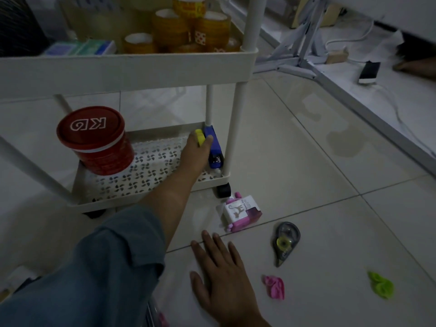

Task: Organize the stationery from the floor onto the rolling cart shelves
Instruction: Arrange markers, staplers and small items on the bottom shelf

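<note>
two hands are in view. the left hand [195,152], with a grey-blue sleeve [99,267] on its arm, reaches into the bottom shelf [146,166] of the white rolling cart [132,67]. its fingers are curled around a small yellow item [200,136] and hold it at the far right corner of that shelf, just beside a blue stapler [215,147]. the thumb is at the stapler, but i cannot tell if it touches. the stapler lies on the shelf along the right edge, next to a cart post. on the left side of the same shelf a red tub [99,142] with a red lid stands upright. the shelf above carries several stacked rolls of brown tape [188,29] and some small flat boxes [80,47] at its left.

the right hand [221,277] lies flat on the tile floor [306,161], palm down, fingers straight and a little spread, holding nothing. four things lie on the floor near it: a pink and white box [240,212] with a cat drawing, close to the black cart wheel [223,190]; a grey correction tape [286,244] to the right of the fingertips; a small pink item [274,286] just beside the hand; and a small green item [381,285] farther right, well apart from the hand.
</note>
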### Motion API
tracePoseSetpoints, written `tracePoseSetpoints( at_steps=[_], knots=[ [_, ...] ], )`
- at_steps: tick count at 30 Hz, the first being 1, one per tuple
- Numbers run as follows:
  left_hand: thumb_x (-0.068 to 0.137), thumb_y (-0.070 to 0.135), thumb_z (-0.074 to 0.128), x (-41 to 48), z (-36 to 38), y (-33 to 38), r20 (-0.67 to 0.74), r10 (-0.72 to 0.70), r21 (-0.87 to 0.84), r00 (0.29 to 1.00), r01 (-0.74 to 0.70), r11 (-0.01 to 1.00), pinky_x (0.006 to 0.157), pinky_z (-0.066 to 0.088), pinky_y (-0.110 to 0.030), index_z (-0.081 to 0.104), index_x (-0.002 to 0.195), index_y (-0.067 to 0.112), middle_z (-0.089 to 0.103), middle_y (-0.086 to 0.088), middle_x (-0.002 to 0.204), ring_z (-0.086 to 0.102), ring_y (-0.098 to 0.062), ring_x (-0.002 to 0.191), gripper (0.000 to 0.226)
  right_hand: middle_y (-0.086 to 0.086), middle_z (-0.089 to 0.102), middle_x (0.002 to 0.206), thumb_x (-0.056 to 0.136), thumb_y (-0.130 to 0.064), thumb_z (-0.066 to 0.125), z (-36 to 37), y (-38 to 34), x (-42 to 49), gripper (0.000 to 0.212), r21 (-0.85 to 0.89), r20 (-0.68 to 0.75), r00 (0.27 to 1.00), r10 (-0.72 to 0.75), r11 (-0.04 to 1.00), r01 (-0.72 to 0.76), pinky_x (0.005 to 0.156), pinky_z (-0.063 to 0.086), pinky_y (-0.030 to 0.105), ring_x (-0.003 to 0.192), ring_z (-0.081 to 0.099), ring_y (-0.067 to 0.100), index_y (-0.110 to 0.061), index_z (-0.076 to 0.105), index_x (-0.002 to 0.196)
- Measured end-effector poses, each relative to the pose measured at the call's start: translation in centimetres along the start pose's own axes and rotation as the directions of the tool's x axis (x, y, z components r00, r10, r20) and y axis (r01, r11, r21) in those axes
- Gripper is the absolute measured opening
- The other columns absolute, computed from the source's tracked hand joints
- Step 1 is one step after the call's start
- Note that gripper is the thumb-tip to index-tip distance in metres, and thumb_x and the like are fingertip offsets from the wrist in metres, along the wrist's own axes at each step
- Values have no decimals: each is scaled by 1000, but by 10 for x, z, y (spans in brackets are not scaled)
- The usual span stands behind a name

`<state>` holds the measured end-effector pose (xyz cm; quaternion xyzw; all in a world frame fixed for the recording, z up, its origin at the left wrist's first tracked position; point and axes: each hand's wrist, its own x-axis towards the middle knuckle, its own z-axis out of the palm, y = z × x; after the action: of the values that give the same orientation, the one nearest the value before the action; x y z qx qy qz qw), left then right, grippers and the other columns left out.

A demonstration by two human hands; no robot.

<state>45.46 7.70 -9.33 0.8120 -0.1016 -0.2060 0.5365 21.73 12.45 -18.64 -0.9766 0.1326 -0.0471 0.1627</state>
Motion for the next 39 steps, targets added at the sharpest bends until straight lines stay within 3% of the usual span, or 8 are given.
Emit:
tracePoseSetpoints(
  at_steps=[4, 8, 13, 19, 22, 26, 31, 39],
  knots=[
    [98, 38, 39, -21, -9, 0, -48, 17, 12, 999, -16, 1000, 107, 29, -28, 20, 148, 12, 33, -11, 150, 36, -24, 136, 59, -6, 40, 148, 88, -53, 39, -3, -2, 0, 55, 31, 4, 1000, -5, 1000, 4, 108, 22, 32, 135, 39, 12, -33, 41, 140],
    [99, 28, 41, -71, -18, -16, -105, 252, 82, 962, -244, 966, 95, 22, -7, 30, 144, 11, 37, -5, 148, 35, -15, 134, 49, -7, 29, 153, 93, -53, 30, -5, -2, 0, 55, 52, 26, 1000, -8, 999, 6, 119, 8, 33, 142, 22, 11, -33, 33, 144],
    [97, 19, 46, -141, -38, -58, -114, 433, 159, 894, -414, 896, 115, 26, -28, 41, 138, 12, 40, -6, 146, 32, -15, 138, 43, -2, 22, 155, 93, -47, 28, -4, 0, -2, 57, 158, 24, 999, -26, 987, 22, 117, -2, 41, 143, 7, 12, -24, 33, 145],
    [96, 20, 48, -230, -53, -109, -88, 262, 217, 961, -238, 947, 108, 25, -16, 41, 138, 19, 42, 6, 139, 36, -4, 129, 43, 7, 39, 148, 94, -35, 32, -20, -8, -22, 50, 270, 111, 993, 32, 961, -61, 118, 19, 33, 138, 32, 21, -15, 47, 138],
    [95, 16, 50, -261, -49, -123, 12, 192, 195, 981, -191, 962, 98, 24, -4, 42, 136, 15, 44, 2, 137, 40, -6, 124, 42, 11, 58, 119, 90, -16, 49, -49, 12, -19, 28, 274, 2, 992, 123, 954, -118, 96, 41, 31, 110, 51, 25, -10, 64, 113],
    [94, 13, 51, -275, -41, -126, 128, 225, 271, 966, -253, 929, 95, 22, -2, 41, 137, 13, 44, -2, 137, 38, -4, 122, 44, 18, 47, 135, 87, 2, 47, -95, 57, -3, 38, 286, -225, 863, 453, 877, -386, 101, 31, 29, 125, 42, 34, -2, 59, 122],
    [95, 17, 50, -283, -45, -131, 160, 247, 346, 956, -288, 893, 94, 19, -2, 40, 138, 18, 45, -1, 135, 35, 1, 114, 44, 14, 10, 158, 97, -15, 43, -105, 96, 8, 52, 98, 216, 867, 448, 874, -476, 117, 14, 37, 144, 13, 34, -16, 27, 147],
    [95, 16, 49, -286, -56, -143, 133, 238, 345, 962, -270, 899, 97, 19, -2, 41, 137, 18, 45, 0, 137, 39, -3, 121, 43, 18, 37, 136, 80, -15, 66, -97, 82, -3, 55, 114, 107, 866, 489, 859, -500, 103, 25, 31, 125, 36, 37, -13, 50, 133]
  ],
)
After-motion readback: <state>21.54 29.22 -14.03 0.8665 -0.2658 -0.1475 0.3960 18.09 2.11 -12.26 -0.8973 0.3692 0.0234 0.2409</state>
